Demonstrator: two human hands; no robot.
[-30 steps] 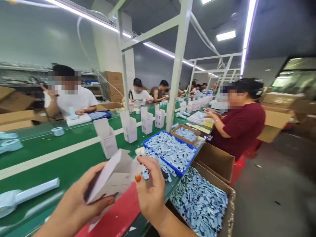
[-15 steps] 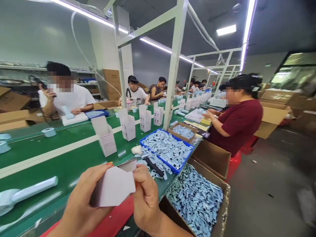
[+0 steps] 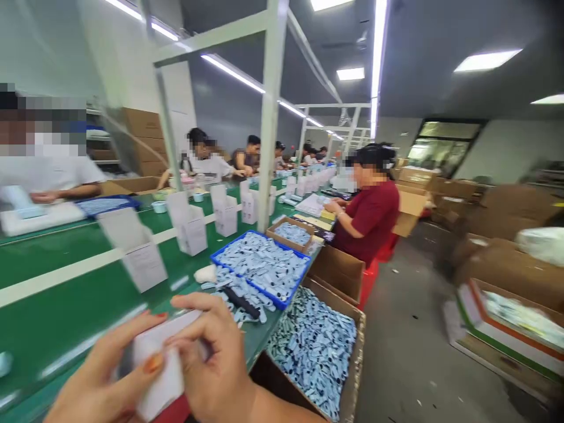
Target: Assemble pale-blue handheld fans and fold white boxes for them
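A small white carton (image 3: 161,367) is held low in front of me by both hands. My left hand (image 3: 103,379) grips its left side, thumb across the front. My right hand (image 3: 214,358) closes over its right side and top, fingers curled. The hands hover above the near edge of the green conveyor belt (image 3: 66,305). Just beyond my right hand lie loose pale blue sachets and a black pen (image 3: 240,302). The picture is blurred by motion.
Open white cartons (image 3: 136,255) stand in a row along the belt. A blue tray (image 3: 262,267) and a cardboard box (image 3: 317,346) of blue sachets sit to my right. A person in a dark red shirt (image 3: 370,211) works further down; other people sit opposite. Cardboard boxes crowd the floor at right.
The view has swung right, bringing the aisle and floor boxes into sight. The carton has dropped lower, and my right hand has closed over its top.
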